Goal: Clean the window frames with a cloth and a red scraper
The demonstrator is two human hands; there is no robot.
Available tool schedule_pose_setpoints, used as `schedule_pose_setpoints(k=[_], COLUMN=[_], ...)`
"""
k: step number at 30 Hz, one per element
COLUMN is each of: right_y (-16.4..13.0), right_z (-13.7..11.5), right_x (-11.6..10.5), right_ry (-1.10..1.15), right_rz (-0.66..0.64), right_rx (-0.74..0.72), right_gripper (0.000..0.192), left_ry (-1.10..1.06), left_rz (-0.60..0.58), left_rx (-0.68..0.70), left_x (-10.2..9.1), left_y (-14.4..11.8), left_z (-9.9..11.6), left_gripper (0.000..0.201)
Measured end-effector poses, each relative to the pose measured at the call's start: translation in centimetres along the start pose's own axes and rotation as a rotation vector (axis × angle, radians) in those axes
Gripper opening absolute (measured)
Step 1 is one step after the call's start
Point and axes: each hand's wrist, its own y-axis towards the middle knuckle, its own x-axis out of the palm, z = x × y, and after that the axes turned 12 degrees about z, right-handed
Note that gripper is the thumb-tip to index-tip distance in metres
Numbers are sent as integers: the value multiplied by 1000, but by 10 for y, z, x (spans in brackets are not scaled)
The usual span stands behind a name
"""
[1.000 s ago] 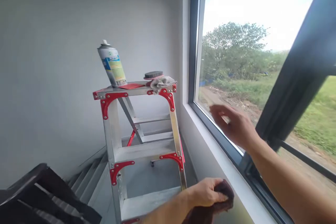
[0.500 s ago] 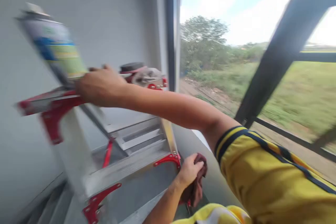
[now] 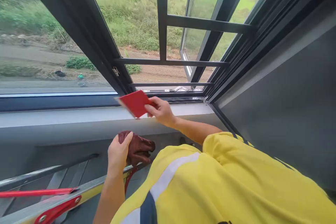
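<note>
My right hand (image 3: 161, 111) pinches a flat red scraper (image 3: 135, 103) with a pale edge, its blade pointing left. It hovers over the white window sill (image 3: 78, 118), close to the dark lower window frame (image 3: 181, 97). Lower down, my left hand (image 3: 118, 150) is wrapped round a crumpled maroon cloth (image 3: 138, 148). The cloth hangs just above the rail of the stepladder (image 3: 97, 185), and I cannot tell whether they touch.
Dark grille bars (image 3: 189, 63) cross the window opening, and an open window sash (image 3: 195, 42) stands outside beyond them. A dark grey wall (image 3: 288, 101) closes off the right side. Red ladder braces (image 3: 60, 210) lie at lower left.
The view has turned right, from the ladder to the window. My right hand has left the ladder top by the spray can and now holds the scraper. The cloth stays in my left hand.
</note>
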Motion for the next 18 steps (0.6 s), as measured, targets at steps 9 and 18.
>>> schedule_pose_setpoints(k=[9,18], right_y=[-36,25], right_z=[131,142], right_x=[-168,-202], right_ry=[205,-859], right_rz=[-62,206], right_rx=[548,-165], right_gripper=[50,31], left_ry=[723,513], left_rz=[-361,-316], left_rx=[415,319], left_x=[58,81], left_y=[11,19], left_z=[103,105], left_gripper=[40,40])
